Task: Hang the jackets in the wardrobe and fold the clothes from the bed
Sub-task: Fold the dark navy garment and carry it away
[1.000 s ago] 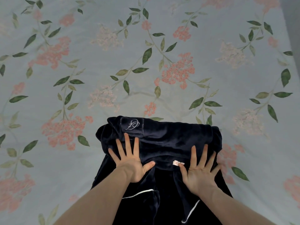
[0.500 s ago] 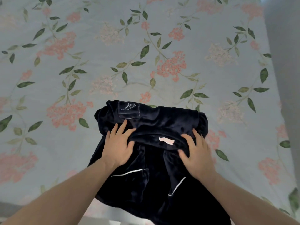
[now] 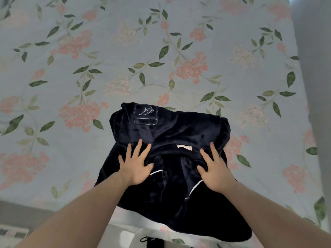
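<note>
A dark navy velvety garment (image 3: pixel 172 129) with thin white piping and a stitched pocket logo lies near the front edge of the bed (image 3: pixel 125 56), its top part folded over toward me. My left hand (image 3: pixel 137 162) lies flat on the garment's left side, fingers spread and straight. On the right side my right hand (image 3: pixel 214 167) presses down the same way, fingers spread. A small pale label (image 3: pixel 184 147) shows between the two hands. The garment's lower part hangs over the bed's edge.
The bed is covered by a pale blue sheet printed with pink flowers and green leaves. A grey wall (image 3: pixel 318 86) runs along the right side. Floor (image 3: pixel 21 213) and a white bed side show at the bottom left.
Half a second ago both hands had fingers curled into the fold; now they lie flat and spread on it. The view has pulled back, showing the bed's front edge.
</note>
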The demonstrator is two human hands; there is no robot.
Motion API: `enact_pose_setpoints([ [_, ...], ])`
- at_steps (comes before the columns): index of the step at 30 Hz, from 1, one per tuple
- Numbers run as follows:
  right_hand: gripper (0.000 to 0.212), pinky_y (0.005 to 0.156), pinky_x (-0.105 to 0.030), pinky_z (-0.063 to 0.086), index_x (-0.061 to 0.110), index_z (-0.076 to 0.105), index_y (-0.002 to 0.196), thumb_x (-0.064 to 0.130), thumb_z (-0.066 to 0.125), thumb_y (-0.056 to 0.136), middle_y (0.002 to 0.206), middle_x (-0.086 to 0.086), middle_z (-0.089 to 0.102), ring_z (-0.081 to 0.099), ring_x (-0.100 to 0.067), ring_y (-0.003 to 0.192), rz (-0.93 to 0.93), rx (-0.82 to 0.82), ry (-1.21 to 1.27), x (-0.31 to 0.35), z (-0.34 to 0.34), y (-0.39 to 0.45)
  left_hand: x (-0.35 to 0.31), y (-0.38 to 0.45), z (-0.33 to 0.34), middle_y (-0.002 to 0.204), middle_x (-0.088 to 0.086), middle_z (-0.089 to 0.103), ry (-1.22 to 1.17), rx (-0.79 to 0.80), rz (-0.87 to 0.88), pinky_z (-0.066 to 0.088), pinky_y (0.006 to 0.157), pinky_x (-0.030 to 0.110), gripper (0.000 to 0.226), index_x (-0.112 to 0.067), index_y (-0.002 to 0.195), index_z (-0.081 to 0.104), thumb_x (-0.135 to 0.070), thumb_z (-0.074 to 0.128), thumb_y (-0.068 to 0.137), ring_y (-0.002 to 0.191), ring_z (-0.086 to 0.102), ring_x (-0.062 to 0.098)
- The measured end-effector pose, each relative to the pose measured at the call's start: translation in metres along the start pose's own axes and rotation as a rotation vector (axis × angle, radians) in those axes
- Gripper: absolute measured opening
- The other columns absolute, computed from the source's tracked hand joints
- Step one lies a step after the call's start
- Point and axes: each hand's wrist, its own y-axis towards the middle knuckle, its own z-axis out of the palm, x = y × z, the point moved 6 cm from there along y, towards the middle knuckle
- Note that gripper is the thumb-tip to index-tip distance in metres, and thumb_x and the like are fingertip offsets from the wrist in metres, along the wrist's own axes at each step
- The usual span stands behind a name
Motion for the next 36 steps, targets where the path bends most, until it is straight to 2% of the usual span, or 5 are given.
enact_pose_setpoints([
  [8, 0.074, 0.124, -0.04, 0.027, 0.048, 0.026, 0.158, 0.049, 0.065, 0.095, 0.167, 0.023, 0.008, 0.015, -0.005, 0.155, 0.094, -0.281, 0.511, -0.01, -0.022, -0.077, 0.04, -0.062, -0.038, 0.143, 0.0, 0.044, -0.466, -0.605, -0.135, 0.036, 0.115, 0.041, 0.055, -0.025, 0.141, 0.05, -0.041, 0.068, 0.091, 0.133, 0.043, 0.022],
  [14, 0.111, 0.106, -0.051, 0.05, 0.025, 0.05, 0.14, 0.083, 0.08, 0.05, 0.131, -0.004, 0.064, 0.064, -0.028, 0.118, 0.695, -0.085, 0.708, -0.075, 0.03, -0.135, 0.101, -0.088, 0.015, 0.106, -0.002, 0.077, -0.96, -0.235, -0.51, 0.058, 0.087, 0.039, 0.054, -0.019, 0.117, 0.069, -0.053, 0.083, 0.077, 0.1, 0.073, 0.021],
  [20, 0.043, 0.084, -0.041, 0.06, 0.018, 0.07, 0.118, 0.034, 0.084, 0.081, 0.097, -0.004, 0.08, 0.076, -0.028, 0.09, 0.733, 0.099, 0.96, -0.058, 0.029, -0.135, 0.092, -0.093, 0.024, 0.109, 0.003, 0.077, -1.189, -0.146, -0.574, 0.054, 0.081, 0.036, 0.043, -0.014, 0.123, 0.067, -0.034, 0.079, 0.086, 0.104, 0.071, 0.025],
  [33, 0.016, 0.085, -0.05, 0.062, 0.017, 0.074, 0.104, 0.011, 0.075, 0.089, 0.093, -0.011, 0.08, 0.077, -0.032, 0.085, 0.538, -0.103, 1.131, 0.003, -0.068, -0.131, 0.016, -0.117, -0.081, 0.131, -0.005, 0.053, -1.345, -0.481, -0.296, 0.058, 0.082, 0.041, 0.071, -0.031, 0.16, 0.024, -0.019, 0.062, 0.102, 0.097, 0.071, 0.02],
  [36, 0.028, 0.073, -0.04, 0.059, 0.01, 0.064, 0.115, 0.001, 0.071, 0.09, 0.104, -0.021, 0.074, 0.074, -0.032, 0.087, 0.439, -0.189, 1.205, 0.012, -0.1, -0.105, -0.001, -0.105, -0.109, 0.127, -0.003, 0.065, -1.292, -0.476, -0.215, 0.063, 0.067, 0.035, 0.033, -0.023, 0.135, 0.064, -0.015, 0.056, 0.105, 0.099, 0.073, 0.018],
])
